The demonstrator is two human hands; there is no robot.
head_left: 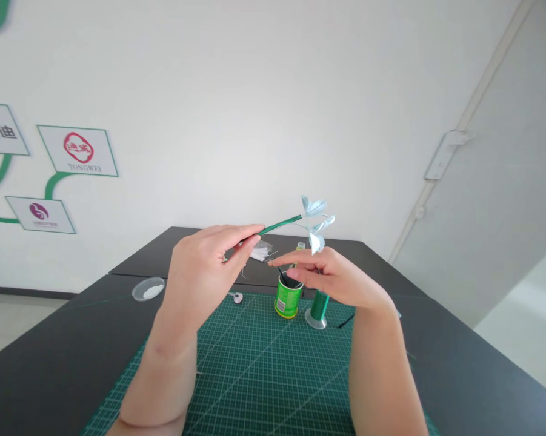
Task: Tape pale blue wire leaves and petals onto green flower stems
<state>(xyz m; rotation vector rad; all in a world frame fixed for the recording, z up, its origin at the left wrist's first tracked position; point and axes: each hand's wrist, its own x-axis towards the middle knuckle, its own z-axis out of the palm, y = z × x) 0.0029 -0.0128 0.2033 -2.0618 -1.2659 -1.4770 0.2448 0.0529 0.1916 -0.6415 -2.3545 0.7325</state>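
My left hand (211,257) pinches a green-wrapped stem (280,224) between thumb and fingers. The stem slants up to the right, and thin pale wires run from its tip to light blue artificial flowers (316,208). Just below the blossoms, my right hand (334,275) has its index finger stretched out and its thumb apart, with nothing visible held. Behind and under that hand stand a green can (288,300) with dark sticks in it and a spool of green thread (319,306), its top hidden by the hand.
A green cutting mat (273,369) covers the front of the dark table (73,357). On the left is a clear shallow dish (148,289) with white material. A small white item (237,297) lies on the mat, and a plastic packet (260,250) rests farther back before the wall.
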